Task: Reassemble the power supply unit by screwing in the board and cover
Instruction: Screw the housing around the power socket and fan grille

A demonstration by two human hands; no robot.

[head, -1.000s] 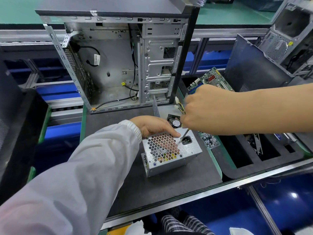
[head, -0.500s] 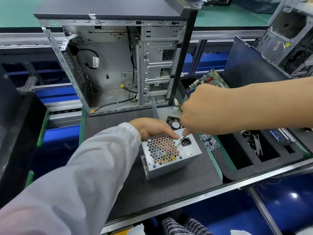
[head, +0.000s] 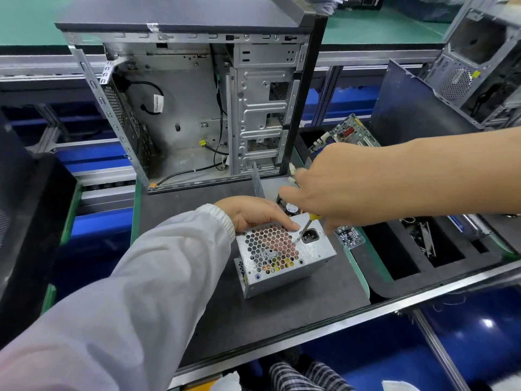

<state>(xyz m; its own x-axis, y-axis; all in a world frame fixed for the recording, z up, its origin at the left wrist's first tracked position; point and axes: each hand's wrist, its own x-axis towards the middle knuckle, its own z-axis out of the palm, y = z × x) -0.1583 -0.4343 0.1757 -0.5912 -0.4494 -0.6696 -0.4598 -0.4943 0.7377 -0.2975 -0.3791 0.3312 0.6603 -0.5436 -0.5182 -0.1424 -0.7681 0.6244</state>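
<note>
A silver power supply unit [head: 284,258] lies on the dark mat, its honeycomb grille and black power socket [head: 310,236] facing up. My left hand [head: 253,214] rests on its far left edge, index finger stretched along the top. My right hand [head: 332,193] holds a small screwdriver [head: 306,227] with a yellow handle; its tip touches the cover just left of the socket. A small black fan [head: 290,208] sits behind the unit.
An open computer case [head: 197,108] stands behind the mat. A bag of screws [head: 348,237] lies right of the unit. The black foam tray [head: 408,258] on the right holds parts, with a circuit board [head: 344,135] and a dark side panel [head: 414,108] beyond it.
My right hand has lifted slightly and its fingers have spread, so the yellow handle now shows. The screwdriver tip stays by the socket. My left hand has kept its place.
</note>
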